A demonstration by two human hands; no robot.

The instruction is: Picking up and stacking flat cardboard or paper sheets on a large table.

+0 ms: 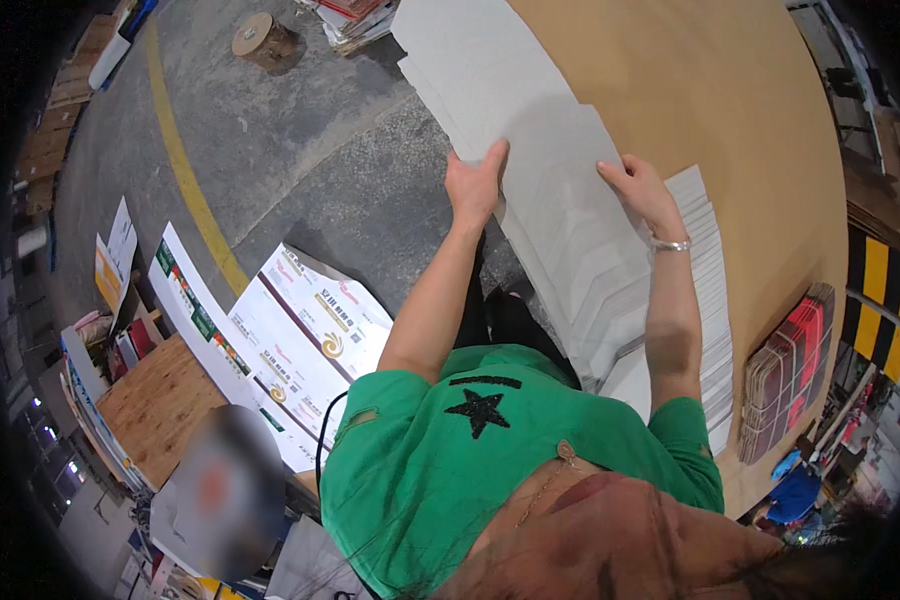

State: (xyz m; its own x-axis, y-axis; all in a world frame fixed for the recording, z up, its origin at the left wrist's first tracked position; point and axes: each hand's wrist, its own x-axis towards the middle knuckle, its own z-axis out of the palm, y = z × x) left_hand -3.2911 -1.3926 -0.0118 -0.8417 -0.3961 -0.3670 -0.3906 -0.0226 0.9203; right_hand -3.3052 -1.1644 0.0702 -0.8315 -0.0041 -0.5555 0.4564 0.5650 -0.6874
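Several printed sheets (305,320) lie at left as the left hand (475,188) grasps one edge of a stack of pale sheets (545,130), the right hand (648,200) gripping its other edge, along the left side of a brown table (760,150).

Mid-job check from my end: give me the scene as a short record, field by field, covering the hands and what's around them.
Left hand: at the left edge of the sheets; finger grip underneath hidden
Right hand: at the right edge, thumb pointing inward; grip unclear
Between the hands: overlapping pale grey sheets
Beside right forearm: fanned stack of white sheets
Surface: brown tabletop
Far right: string-tied bundle
Left of person: printed white sheets
Floor: grey, with a yellow line
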